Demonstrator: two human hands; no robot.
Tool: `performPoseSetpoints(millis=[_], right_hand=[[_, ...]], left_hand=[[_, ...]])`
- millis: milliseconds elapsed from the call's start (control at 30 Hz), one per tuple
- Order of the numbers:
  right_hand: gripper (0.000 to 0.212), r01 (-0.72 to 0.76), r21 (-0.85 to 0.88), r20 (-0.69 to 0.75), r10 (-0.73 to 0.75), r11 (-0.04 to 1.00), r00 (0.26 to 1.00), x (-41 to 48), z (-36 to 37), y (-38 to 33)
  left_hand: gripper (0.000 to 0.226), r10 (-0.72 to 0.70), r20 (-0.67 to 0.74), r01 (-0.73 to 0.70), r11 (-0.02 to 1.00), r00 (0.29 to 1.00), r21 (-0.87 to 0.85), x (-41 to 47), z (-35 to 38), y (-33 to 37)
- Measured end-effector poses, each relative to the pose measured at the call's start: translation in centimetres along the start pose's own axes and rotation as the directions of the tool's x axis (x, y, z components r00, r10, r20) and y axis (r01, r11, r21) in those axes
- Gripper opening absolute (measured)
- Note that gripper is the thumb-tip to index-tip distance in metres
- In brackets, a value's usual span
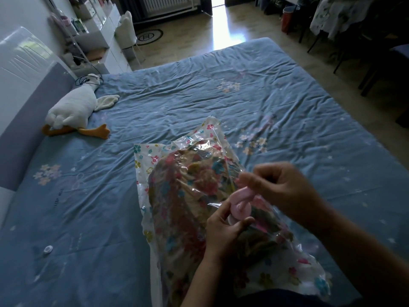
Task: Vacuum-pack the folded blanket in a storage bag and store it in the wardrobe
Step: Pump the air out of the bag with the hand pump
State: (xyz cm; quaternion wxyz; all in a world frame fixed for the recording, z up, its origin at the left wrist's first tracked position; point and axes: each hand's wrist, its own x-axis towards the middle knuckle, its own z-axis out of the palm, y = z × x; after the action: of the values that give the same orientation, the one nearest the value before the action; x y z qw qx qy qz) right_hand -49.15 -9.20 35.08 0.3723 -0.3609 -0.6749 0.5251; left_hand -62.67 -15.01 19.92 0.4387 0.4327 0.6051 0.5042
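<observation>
A clear storage bag (146, 165) printed with small flowers lies on the blue bed sheet (199, 89) in front of me. Inside it shows the folded blanket (188, 191), tan with a colourful floral pattern. A pink valve (241, 208) sits on the bag's upper face. My left hand (223, 231) pinches the valve's base from below. My right hand (276, 187) has its fingers curled round the pink cap at the valve's top. The bag's near end runs under my forearms.
A white plush goose (73, 109) with orange feet lies at the left by the grey headboard (26, 111). A small round cap (48, 248) rests on the sheet at lower left. White shelves, a chair and a clothes rack stand beyond the bed.
</observation>
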Motion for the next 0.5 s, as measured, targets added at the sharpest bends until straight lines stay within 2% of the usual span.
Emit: performPoseSetpoints(millis=[67,133,200,267,333,433,500], right_hand=[[0.036,0.115,0.087,-0.001,-0.115,0.990,0.993,0.4,-0.3,-2.4],[0.037,0.129,0.088,-0.011,-0.129,0.988,0.992,0.5,-0.1,-1.3],[0.052,0.004,-0.050,-0.007,-0.004,0.999,1.000,0.1,0.7,2.0],[0.071,-0.123,-0.237,0.034,0.135,0.964,0.990,-0.4,1.2,6.0],[0.064,-0.156,-0.296,0.007,0.166,0.942,0.986,-0.6,1.2,8.3],[0.055,-0.042,-0.248,-0.003,0.042,0.968,0.999,-0.3,0.6,3.8],[0.041,0.069,-0.075,-0.017,-0.071,0.995,0.997,0.1,0.0,-0.7]], left_hand=[[0.054,-0.005,-0.007,0.005,1.000,1.000,0.010,-0.1,0.0,-0.1],[0.055,-0.001,-0.009,0.001,1.000,1.000,0.014,-0.2,0.2,-0.1],[0.053,-0.002,-0.006,0.003,1.000,1.000,0.004,-0.2,0.2,-0.2],[0.052,-0.017,0.005,0.017,1.000,1.000,0.006,-0.3,0.2,-0.1],[0.057,-0.023,0.007,0.023,1.000,1.000,0.018,-0.5,0.2,-0.1],[0.061,-0.017,-0.012,0.017,1.000,1.000,0.008,-0.3,0.0,0.3],[0.056,-0.020,0.002,0.020,1.000,1.000,0.019,-0.2,0.0,0.0]])
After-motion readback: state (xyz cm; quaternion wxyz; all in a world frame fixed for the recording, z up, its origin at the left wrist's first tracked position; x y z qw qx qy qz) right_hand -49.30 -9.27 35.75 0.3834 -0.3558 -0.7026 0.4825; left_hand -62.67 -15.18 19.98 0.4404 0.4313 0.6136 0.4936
